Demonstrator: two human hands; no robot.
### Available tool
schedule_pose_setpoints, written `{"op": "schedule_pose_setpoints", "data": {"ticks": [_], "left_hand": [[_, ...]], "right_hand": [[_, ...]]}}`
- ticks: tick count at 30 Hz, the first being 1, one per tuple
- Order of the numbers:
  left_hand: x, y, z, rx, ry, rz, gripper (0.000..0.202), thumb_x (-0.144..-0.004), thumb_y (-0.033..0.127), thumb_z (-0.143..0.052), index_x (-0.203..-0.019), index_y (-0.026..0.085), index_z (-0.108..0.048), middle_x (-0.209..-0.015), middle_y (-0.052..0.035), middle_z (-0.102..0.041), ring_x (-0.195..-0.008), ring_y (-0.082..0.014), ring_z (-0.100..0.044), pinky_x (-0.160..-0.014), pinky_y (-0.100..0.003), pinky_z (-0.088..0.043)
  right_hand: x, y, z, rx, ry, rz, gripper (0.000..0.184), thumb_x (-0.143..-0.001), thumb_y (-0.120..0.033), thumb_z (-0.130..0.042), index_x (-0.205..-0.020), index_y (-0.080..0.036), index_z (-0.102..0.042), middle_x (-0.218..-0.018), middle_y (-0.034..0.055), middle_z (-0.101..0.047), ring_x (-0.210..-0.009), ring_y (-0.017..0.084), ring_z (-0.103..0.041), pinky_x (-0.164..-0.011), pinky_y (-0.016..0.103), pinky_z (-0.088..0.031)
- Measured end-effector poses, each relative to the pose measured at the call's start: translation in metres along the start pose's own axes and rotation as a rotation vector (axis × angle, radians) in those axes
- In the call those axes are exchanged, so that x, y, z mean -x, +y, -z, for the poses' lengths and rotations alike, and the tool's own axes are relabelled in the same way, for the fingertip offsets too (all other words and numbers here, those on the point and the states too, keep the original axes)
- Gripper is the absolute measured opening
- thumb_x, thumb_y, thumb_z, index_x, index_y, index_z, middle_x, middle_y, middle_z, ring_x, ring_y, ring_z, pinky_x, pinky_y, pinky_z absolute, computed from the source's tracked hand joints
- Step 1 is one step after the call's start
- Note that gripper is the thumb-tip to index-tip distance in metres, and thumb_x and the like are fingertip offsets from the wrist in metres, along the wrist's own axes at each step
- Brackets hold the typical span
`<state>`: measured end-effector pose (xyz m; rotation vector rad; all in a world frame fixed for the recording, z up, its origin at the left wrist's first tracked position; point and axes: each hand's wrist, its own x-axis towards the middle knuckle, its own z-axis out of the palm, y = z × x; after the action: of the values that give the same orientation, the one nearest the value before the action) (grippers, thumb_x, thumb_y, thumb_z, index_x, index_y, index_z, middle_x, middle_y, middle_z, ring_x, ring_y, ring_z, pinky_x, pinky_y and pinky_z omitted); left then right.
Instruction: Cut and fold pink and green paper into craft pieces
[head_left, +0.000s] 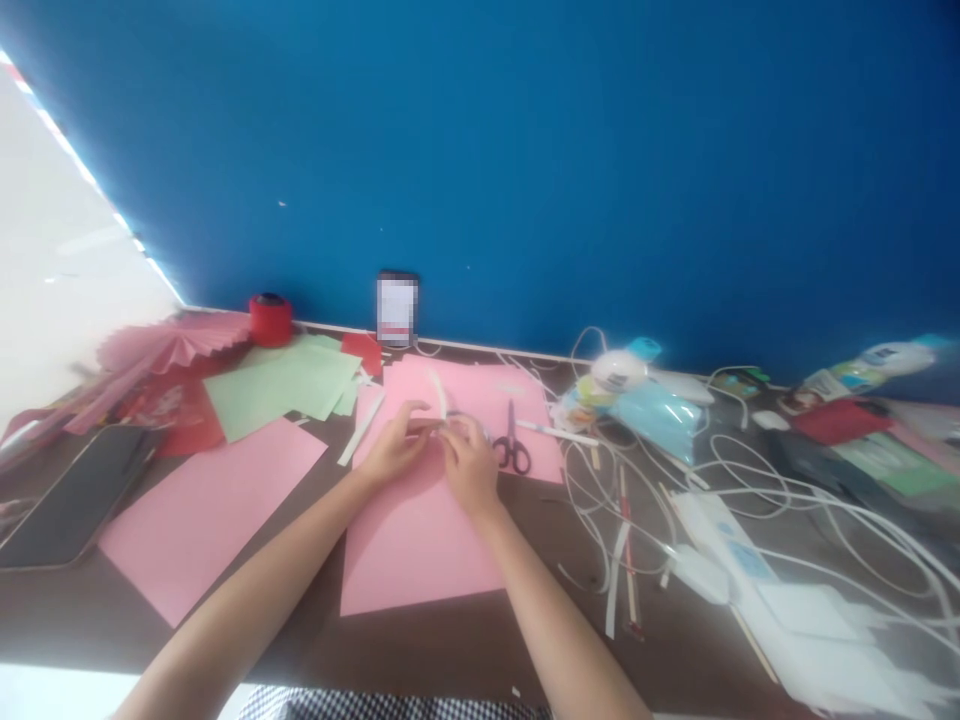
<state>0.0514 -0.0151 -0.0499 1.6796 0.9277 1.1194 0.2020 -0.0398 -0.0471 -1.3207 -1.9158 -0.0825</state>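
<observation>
My left hand (397,445) and my right hand (469,465) meet over pink paper sheets (420,560) in the middle of the table. Between their pinched fingertips is a narrow white paper strip (437,390), one end standing up and curving away from me. The fingers hide its lower end. Just right of my right hand lie dark-handled scissors (514,456) on the pink paper, blades pointing away. Another white strip (361,428) rests at the left edge of the sheets.
Green paper (281,385), a pink sheet (217,510), a red tape roll (270,320) and a dark tablet-like slab (79,495) lie left. A phone (397,310) leans against the blue wall. White cables (750,490), a power strip (795,610) and a blue packet (660,415) crowd the right.
</observation>
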Motion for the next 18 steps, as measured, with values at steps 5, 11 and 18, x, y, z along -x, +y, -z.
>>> {"op": "schedule_pose_setpoints", "data": {"ticks": [5, 11, 18], "left_hand": [[0.0017, 0.0024, -0.0005, -0.074, -0.012, 0.007, 0.029, -0.084, 0.025, -0.045, -0.112, 0.02, -0.037, -0.105, -0.0119, -0.065, -0.102, -0.0197, -0.06, -0.079, -0.033, -0.051], [0.0033, 0.0041, -0.0005, -0.143, -0.022, 0.015, 0.029, -0.084, 0.026, -0.045, -0.112, 0.022, -0.038, -0.107, -0.0102, -0.065, -0.101, -0.0192, -0.06, -0.082, -0.035, -0.05], [0.004, 0.0075, -0.0008, -0.176, -0.033, 0.014, 0.03, -0.084, 0.024, -0.045, -0.112, 0.022, -0.038, -0.111, -0.0104, -0.063, -0.104, -0.0195, -0.059, -0.082, -0.034, -0.05]], "right_hand": [[0.0004, 0.0016, -0.0001, -0.013, -0.014, -0.011, 0.021, -0.082, -0.013, -0.048, -0.09, -0.023, -0.066, -0.103, 0.0067, -0.058, -0.097, 0.02, -0.054, -0.083, 0.035, -0.044], [0.0002, 0.0006, 0.0, -0.037, -0.003, -0.017, 0.021, -0.083, -0.014, -0.048, -0.091, -0.022, -0.066, -0.102, 0.0069, -0.059, -0.096, 0.02, -0.054, -0.084, 0.034, -0.044], [-0.0006, -0.0021, -0.0005, -0.02, 0.024, -0.041, 0.018, -0.083, -0.016, -0.049, -0.087, -0.021, -0.066, -0.099, 0.0062, -0.06, -0.092, 0.018, -0.056, -0.082, 0.033, -0.044]]}}
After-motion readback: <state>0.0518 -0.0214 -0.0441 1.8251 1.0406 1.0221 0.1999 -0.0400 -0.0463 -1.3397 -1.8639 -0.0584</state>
